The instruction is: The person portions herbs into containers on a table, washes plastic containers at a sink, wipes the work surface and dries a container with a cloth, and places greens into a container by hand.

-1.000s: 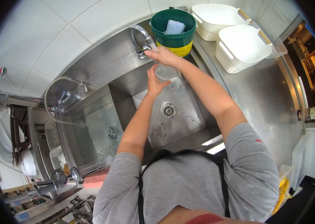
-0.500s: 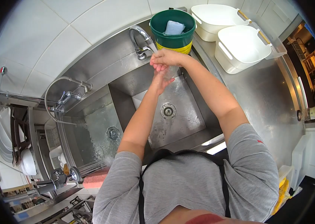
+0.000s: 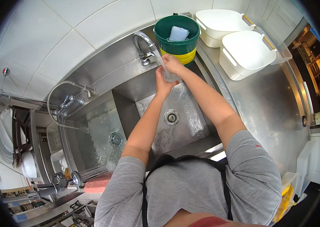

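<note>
Water runs in a stream from the curved chrome tap (image 3: 143, 39) onto my two hands over the steel sink basin (image 3: 182, 126). My left hand (image 3: 164, 86) is under the stream, palm up, with thumb and fingers spread apart. Just above it and to the right, my right hand (image 3: 172, 64) has its fingers curled beside the water. Its palm side is hidden, so whether anything is in it does not show. Splashing water blurs the gap between the hands. The round drain (image 3: 171, 117) lies uncovered in the wet basin floor.
A green bucket (image 3: 182, 43) with a blue cloth (image 3: 178, 34) stands behind my hands. Two white tubs (image 3: 248, 53) sit on the steel counter (image 3: 268, 106) at right. Left, a second basin (image 3: 99, 128) holds water, near a spray head (image 3: 76, 178) and hose tap (image 3: 71, 100).
My hands were overlapped under the stream; now they are further apart. The right hand has moved off the left with its fingers curled, and the left hand's fingers have spread.
</note>
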The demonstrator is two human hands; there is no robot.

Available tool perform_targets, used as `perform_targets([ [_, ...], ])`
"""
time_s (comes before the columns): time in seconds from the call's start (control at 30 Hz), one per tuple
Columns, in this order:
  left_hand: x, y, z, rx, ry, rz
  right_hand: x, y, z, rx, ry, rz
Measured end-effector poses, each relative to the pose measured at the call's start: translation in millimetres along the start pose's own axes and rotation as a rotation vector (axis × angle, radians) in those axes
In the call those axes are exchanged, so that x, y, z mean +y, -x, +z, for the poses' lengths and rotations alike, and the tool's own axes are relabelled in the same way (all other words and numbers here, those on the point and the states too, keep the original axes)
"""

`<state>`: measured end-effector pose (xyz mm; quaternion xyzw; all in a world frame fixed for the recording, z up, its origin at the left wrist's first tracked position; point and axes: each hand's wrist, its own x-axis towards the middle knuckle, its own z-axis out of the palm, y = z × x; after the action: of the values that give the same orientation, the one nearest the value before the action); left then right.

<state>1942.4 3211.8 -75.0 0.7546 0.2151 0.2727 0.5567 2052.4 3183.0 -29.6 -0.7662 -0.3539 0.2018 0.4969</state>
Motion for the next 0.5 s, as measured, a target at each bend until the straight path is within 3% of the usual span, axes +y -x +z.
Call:
perform_targets([
  [0.1, -7.6, 3.3, 0.5, 0.044, -0.041, 0.000, 7.7, -12.0, 13.2, 0.021, 0.279, -0.182],
  [0.17, -8.6, 5.9, 0.1, 0.038, -0.047, 0.040, -7.2, -3.8, 20.4, 0.178, 0.463, -0.363],
  [0.23, -17.4, 4.8, 6.2, 0.056, 0.005, 0.059, -10.2, -10.0, 27.2, 0.141, 0.433, -0.260],
  [0.3, -20.7, 3.8, 5.6, 0.023, 0.044, 0.050, -6.6, -21.4, 38.5, 0.122, 0.306, 0.010],
  [0.43, -8.3, 10.7, 7.6, -0.054, 0.072, -0.021, -8.4, -24.1, 44.7, 0.082, 0.392, 0.014],
  [0.5, -13.3, 15.3, 5.8, -0.111, 0.131, -0.099, 19.6, -50.1, 81.0, 0.355, 0.314, 0.147],
])
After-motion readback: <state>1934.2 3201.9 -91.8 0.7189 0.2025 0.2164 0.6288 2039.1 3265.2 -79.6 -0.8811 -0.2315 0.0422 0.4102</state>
